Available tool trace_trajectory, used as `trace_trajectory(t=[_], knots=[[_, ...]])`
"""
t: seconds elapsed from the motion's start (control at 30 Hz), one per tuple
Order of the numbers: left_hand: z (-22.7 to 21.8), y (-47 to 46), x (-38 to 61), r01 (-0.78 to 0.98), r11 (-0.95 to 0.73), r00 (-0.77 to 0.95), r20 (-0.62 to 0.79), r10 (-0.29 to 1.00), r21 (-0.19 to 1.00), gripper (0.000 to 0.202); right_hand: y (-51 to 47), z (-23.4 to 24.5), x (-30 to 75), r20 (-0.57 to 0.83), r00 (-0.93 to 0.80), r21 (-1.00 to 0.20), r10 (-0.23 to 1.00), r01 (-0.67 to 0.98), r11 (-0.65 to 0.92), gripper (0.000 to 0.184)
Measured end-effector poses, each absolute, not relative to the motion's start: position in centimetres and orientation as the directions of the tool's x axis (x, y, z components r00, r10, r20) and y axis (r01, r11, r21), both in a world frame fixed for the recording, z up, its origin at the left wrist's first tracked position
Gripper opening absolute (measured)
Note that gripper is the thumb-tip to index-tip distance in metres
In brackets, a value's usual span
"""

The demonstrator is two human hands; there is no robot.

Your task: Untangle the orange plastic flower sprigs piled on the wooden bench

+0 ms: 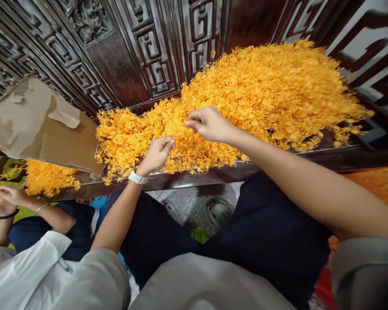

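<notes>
A long heap of small orange plastic-looking flower pieces [261, 90] lies on a dark wooden ledge [194, 176]. My left hand [158, 154], with a white watch on its wrist, is closed in a pinch over the front of the heap. To its right and a little farther back, my right hand [209, 124] is also pinched, thumb against fingers. A paler yellow blurred patch [174, 127] shows between the two hands. Whatever is in either pinch is too small or hidden to make out.
A torn cardboard piece [67, 133] stands left of the heap. Beyond it, a co-worker's hands [11, 198] hold orange pieces beside a smaller orange pile [51, 176]. Carved dark wood panels [151, 43] rise behind. My shoes [220, 212] are on the speckled floor below.
</notes>
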State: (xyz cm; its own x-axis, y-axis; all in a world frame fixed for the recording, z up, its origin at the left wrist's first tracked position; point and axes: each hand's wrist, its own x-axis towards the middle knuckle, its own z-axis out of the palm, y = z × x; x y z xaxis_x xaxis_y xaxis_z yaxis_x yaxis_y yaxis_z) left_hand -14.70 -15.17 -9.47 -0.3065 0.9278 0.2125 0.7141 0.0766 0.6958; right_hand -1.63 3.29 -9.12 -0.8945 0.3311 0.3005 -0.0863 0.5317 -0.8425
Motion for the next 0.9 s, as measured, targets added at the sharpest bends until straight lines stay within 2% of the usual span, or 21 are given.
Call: trace_trajectory(t=[0.07, 0.1, 0.2, 0.27, 0.43, 0.5, 0.57, 0.67, 0.73, 0.8, 0.9], knots=[[-9.1, -15.1, -14.4, 0.766, 0.08, -0.276, 0.213, 0.937, 0.638, 0.035, 5.1, -8.8, -2.1, 0.318, -0.864, -0.833, 0.391, -0.058, 0.55, 0.027], [-9.0, -15.1, -14.2, 0.8, 0.081, -0.254, 0.213, 0.944, 0.594, 0.032, 6.2, -8.7, -2.4, 0.322, -0.826, -0.853, 0.463, -0.041, 0.52, 0.025], [-9.0, -15.5, -13.7, 0.919, 0.087, -0.17, 0.188, 0.967, 0.385, 0.025, 10.4, -8.2, -2.4, 0.361, -0.565, -0.9, 0.742, -0.004, 0.435, 0.026], [-9.2, -15.9, -13.7, 0.964, 0.125, -0.165, 0.163, 0.973, 0.235, 0.023, 13.0, -8.1, -1.7, 0.411, -0.457, -0.881, 0.788, 0.022, 0.473, 0.033], [-9.0, -15.7, -13.9, 0.965, 0.26, -0.254, 0.164, 0.953, -0.016, 0.026, 12.7, -8.0, 0.2, 0.445, -0.608, -0.763, 0.658, 0.128, 0.634, 0.06], [-8.6, -15.3, -13.8, 0.951, 0.298, -0.284, 0.149, 0.947, -0.08, 0.027, 10.0, -7.5, 0.4, 0.464, -0.665, -0.731, 0.585, 0.085, 0.677, 0.053], [-8.3, -15.0, -13.6, 0.938, 0.325, -0.312, 0.114, 0.943, -0.117, 0.027, 7.0, -6.7, 0.5, 0.42, -0.788, -0.732, 0.45, -0.002, 0.681, 0.046], [-8.3, -14.8, -13.3, 0.93, 0.347, -0.341, 0.069, 0.938, -0.122, 0.027, 3.4, -6.1, 0.4, 0.302, -0.941, -0.637, 0.152, -0.08, 0.767, 0.047], [-8.6, -15.0, -13.3, 0.933, 0.348, -0.343, 0.06, 0.937, -0.096, 0.026, 2.4, -6.4, 0.3, 0.263, -0.964, -0.506, 0.029, -0.112, 0.855, 0.036], [-8.8, -15.3, -13.5, 0.942, 0.332, -0.328, 0.064, 0.942, -0.048, 0.024, 2.3, -7.0, -0.1, 0.263, -0.965, -0.48, -0.001, -0.132, 0.867, 0.022], [-8.4, -15.6, -13.8, 0.952, 0.298, -0.304, 0.122, 0.945, 0.071, 0.019, 3.0, -7.7, -0.8, 0.326, -0.936, -0.652, 0.136, -0.119, 0.749, 0.016]])
